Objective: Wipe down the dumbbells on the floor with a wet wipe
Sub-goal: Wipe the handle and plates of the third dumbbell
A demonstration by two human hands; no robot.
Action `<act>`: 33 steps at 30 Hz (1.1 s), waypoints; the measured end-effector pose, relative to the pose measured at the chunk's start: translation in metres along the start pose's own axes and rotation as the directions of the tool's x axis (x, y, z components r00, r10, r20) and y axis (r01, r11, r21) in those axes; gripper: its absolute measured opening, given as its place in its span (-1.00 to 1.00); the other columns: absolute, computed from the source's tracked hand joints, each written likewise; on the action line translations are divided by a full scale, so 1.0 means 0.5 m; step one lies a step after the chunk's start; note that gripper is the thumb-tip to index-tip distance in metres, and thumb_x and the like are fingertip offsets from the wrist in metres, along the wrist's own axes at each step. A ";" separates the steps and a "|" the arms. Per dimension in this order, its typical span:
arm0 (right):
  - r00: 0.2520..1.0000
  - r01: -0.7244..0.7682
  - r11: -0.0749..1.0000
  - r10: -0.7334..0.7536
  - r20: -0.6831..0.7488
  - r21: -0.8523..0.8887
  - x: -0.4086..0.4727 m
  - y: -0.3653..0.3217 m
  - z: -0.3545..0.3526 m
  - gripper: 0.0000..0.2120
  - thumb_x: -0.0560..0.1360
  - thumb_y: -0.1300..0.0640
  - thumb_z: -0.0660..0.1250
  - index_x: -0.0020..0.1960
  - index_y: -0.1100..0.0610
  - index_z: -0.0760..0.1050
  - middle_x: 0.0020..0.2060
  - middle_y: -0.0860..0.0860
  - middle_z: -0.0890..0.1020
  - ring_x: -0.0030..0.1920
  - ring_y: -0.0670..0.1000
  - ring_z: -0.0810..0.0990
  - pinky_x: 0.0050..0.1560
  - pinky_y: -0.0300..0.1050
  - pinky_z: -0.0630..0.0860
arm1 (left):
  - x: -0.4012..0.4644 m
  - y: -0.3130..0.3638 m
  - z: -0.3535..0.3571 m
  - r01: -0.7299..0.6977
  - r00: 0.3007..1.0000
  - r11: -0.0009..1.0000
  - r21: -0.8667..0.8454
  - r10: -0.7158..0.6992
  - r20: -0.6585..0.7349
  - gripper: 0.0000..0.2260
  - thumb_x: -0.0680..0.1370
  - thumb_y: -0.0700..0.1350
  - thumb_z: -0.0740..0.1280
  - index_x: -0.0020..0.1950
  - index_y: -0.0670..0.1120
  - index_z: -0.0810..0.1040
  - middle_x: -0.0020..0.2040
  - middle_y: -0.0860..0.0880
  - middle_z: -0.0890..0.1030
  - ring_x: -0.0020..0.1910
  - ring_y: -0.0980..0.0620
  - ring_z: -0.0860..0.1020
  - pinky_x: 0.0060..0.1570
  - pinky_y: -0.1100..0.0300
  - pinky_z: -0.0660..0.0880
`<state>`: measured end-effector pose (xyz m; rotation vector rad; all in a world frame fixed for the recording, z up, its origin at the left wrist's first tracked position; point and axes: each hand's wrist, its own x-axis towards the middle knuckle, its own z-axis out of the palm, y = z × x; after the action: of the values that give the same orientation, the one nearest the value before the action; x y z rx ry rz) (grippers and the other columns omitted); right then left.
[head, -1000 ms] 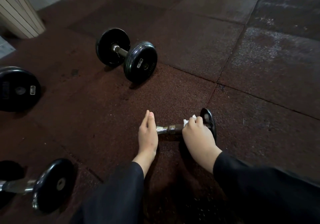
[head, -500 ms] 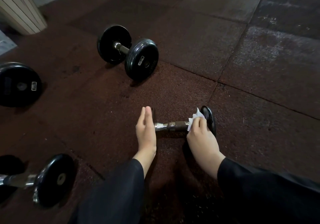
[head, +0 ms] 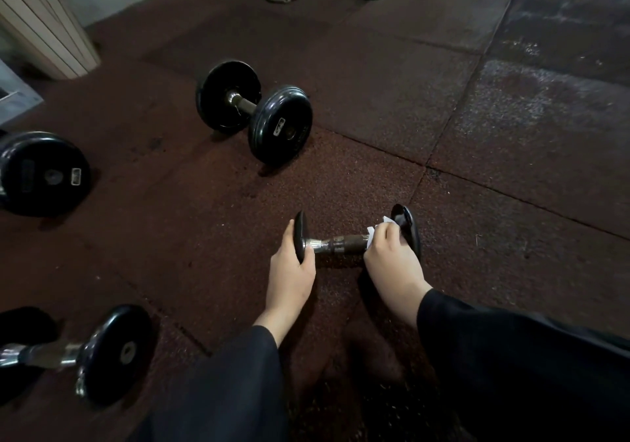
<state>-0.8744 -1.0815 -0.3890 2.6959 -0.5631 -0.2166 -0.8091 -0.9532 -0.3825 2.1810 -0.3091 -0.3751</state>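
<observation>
From the head camera, a small dumbbell (head: pixel 344 242) lies on the dark rubber floor (head: pixel 375 100) just in front of the person. The left hand (head: pixel 291 267) grips its left end plate, thumb curled round the inner face. The right hand (head: pixel 392 257) presses a white wet wipe (head: pixel 375 231) onto the handle beside the right plate, fingers curled over it. A bigger dumbbell (head: pixel 254 112) sits farther back, well apart (two more show partly at the left edge).

Left hand (head: pixel 289 267) now grips dumbbell's (head: pixel 341 244) left plate.
</observation>
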 end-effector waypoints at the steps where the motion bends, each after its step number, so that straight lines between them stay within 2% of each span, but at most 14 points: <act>1: 1.000 0.012 1.000 -0.012 0.000 0.011 0.003 0.003 0.002 -0.75 0.24 0.19 0.55 -0.17 0.34 0.65 -0.28 0.25 0.62 -0.25 0.18 0.59 -0.31 -0.09 0.58 | -0.004 0.002 -0.001 0.007 1.000 1.000 0.000 -0.007 -0.006 -0.51 0.60 -0.14 0.19 0.52 -0.07 0.18 0.41 -0.05 0.42 0.38 0.03 0.38 0.11 0.52 0.16; 4: 0.996 0.087 0.995 -0.087 0.014 -0.040 0.004 0.010 -0.016 -0.76 0.33 0.17 0.48 -0.09 0.31 0.65 -0.13 0.25 0.64 -0.15 0.16 0.60 -0.23 -0.11 0.60 | -0.025 0.012 -0.006 0.058 0.998 0.998 0.013 -0.058 -0.029 -0.52 0.58 -0.14 0.23 0.50 -0.09 0.24 0.33 -0.05 0.49 0.31 0.02 0.45 0.04 0.51 0.22; 6: 0.991 0.123 0.991 -0.120 0.059 -0.045 -0.002 0.009 -0.029 -0.73 0.54 0.22 0.21 0.16 0.30 0.54 0.11 0.28 0.54 0.08 0.19 0.53 -0.01 -0.11 0.56 | -0.029 0.020 -0.012 0.105 0.994 0.994 0.019 -0.104 -0.036 -0.58 0.56 -0.15 0.23 0.43 -0.10 0.35 0.22 -0.06 0.56 0.21 -0.01 0.52 0.04 0.39 0.33; 8: 0.984 0.174 0.984 -0.175 0.043 0.031 0.004 0.006 -0.028 -0.69 0.60 0.31 0.03 0.27 0.35 0.40 0.23 0.31 0.41 0.22 0.24 0.41 0.13 -0.06 0.47 | -0.028 0.026 -0.023 0.156 0.987 0.987 0.040 -0.155 -0.031 -0.76 0.53 -0.16 0.22 0.18 -0.13 0.52 -0.01 -0.04 0.61 0.01 -0.04 0.56 -0.13 0.27 0.41; 9: 0.978 0.202 0.978 -0.205 0.045 0.060 0.010 0.007 -0.039 -0.69 0.60 0.33 0.02 0.27 0.35 0.39 0.23 0.29 0.40 0.22 0.24 0.40 0.15 -0.04 0.46 | -0.027 0.028 -0.030 0.193 0.981 0.980 0.054 -0.191 -0.030 -0.85 0.51 -0.16 0.23 0.00 -0.14 0.55 -0.14 -0.03 0.59 -0.09 -0.05 0.56 -0.24 0.22 0.41; 11: 0.968 0.232 0.955 -0.245 0.047 0.186 0.021 0.011 -0.070 -0.72 0.57 0.33 0.07 0.23 0.29 0.42 0.18 0.24 0.45 0.19 0.21 0.42 0.17 -0.04 0.42 | -0.021 0.024 -0.043 0.284 0.959 0.957 0.068 -0.282 -0.030 -0.84 0.46 -0.13 0.26 -0.17 -0.20 0.57 -0.26 -0.06 0.57 -0.22 -0.06 0.55 -0.31 0.16 0.39; 15: 0.966 0.179 0.844 -0.249 0.073 0.505 0.045 0.005 -0.114 -0.78 0.52 0.32 0.19 0.13 0.26 0.49 0.10 0.17 0.53 0.15 0.17 0.49 0.08 -0.08 0.41 | 0.000 0.021 -0.055 0.371 0.929 0.928 0.043 -0.371 -0.019 -0.77 0.43 -0.04 0.33 -0.28 -0.19 0.61 -0.33 -0.08 0.58 -0.25 -0.07 0.57 -0.32 0.17 0.41; 17: 0.959 0.142 0.745 -0.266 0.094 0.652 0.061 -0.016 -0.117 -0.76 0.53 0.30 0.19 0.15 0.28 0.51 0.11 0.18 0.53 0.15 0.20 0.52 0.07 -0.06 0.44 | 0.019 0.019 -0.054 0.382 0.924 0.923 0.042 -0.382 -0.023 -0.68 0.45 0.06 0.31 -0.30 -0.19 0.58 -0.20 -0.18 0.65 -0.12 -0.16 0.60 -0.23 0.15 0.43; 19: 0.934 0.125 0.723 -0.317 0.165 0.679 0.064 -0.041 -0.107 -0.73 0.54 0.26 0.19 0.21 0.22 0.50 0.15 0.14 0.51 0.17 0.17 0.52 0.13 -0.07 0.47 | 0.030 0.018 -0.049 0.399 0.917 0.914 0.075 -0.399 -0.020 -0.55 0.49 0.19 0.23 -0.20 -0.21 0.60 -0.07 -0.20 0.66 -0.05 -0.17 0.60 -0.19 0.15 0.41; 21: 0.937 0.179 0.673 -0.339 0.084 0.717 0.058 -0.063 -0.092 -0.74 0.54 0.27 0.15 0.17 0.22 0.52 0.12 0.15 0.55 0.14 0.16 0.52 0.13 -0.05 0.45 | 0.033 0.015 -0.041 0.434 0.901 0.899 0.051 -0.433 -0.045 -0.43 0.51 0.28 0.14 -0.03 -0.21 0.63 -0.01 -0.16 0.65 0.01 -0.16 0.59 -0.06 0.11 0.44; 26: 0.889 0.417 0.652 -0.439 -0.132 0.633 0.028 -0.075 -0.075 -0.66 0.53 0.30 0.13 0.28 0.21 0.42 0.18 0.09 0.50 0.19 0.08 0.43 0.22 -0.13 0.36 | 0.025 0.024 -0.010 0.471 0.869 0.795 -0.383 -0.492 0.047 -0.49 0.55 0.22 0.15 0.18 -0.18 0.55 0.13 -0.13 0.61 0.14 -0.10 0.56 0.25 -0.02 0.44; 28: 0.851 0.518 0.656 -0.461 -0.252 0.549 0.017 -0.065 -0.066 -0.64 0.47 0.29 0.08 0.19 0.25 0.50 0.05 0.09 0.58 0.08 0.08 0.54 0.12 -0.13 0.48 | 0.027 0.027 -0.003 0.435 0.880 0.776 -0.457 -0.475 0.030 -0.51 0.57 0.18 0.14 0.15 -0.21 0.55 0.10 -0.17 0.62 0.14 -0.13 0.57 0.25 -0.02 0.44; 30: 0.854 0.520 0.691 -0.416 -0.313 0.502 0.014 -0.054 -0.050 -0.58 0.39 0.24 0.02 0.00 0.27 0.60 -0.17 0.09 0.65 -0.12 0.09 0.63 -0.07 -0.11 0.60 | 0.032 0.027 -0.003 0.426 0.884 0.766 -0.481 -0.466 0.042 -0.61 0.58 0.17 0.13 -0.01 -0.13 0.52 -0.02 -0.12 0.63 0.07 -0.10 0.58 0.23 0.01 0.45; 33: 0.851 0.521 0.697 -0.472 -0.231 0.492 0.030 -0.056 -0.063 -0.61 0.52 0.28 0.00 0.25 0.28 0.44 0.08 0.14 0.57 0.12 0.14 0.50 0.19 -0.08 0.39 | 0.036 0.025 -0.009 0.470 0.869 0.708 -0.527 -0.477 0.134 -0.65 0.56 0.19 0.15 0.11 -0.05 0.48 0.03 -0.10 0.60 0.09 -0.08 0.57 0.24 0.00 0.45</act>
<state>-0.8439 -1.0535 -0.3721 3.3495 0.2055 -0.0814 -0.7917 -0.9636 -0.3727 1.6570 0.3572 -0.6492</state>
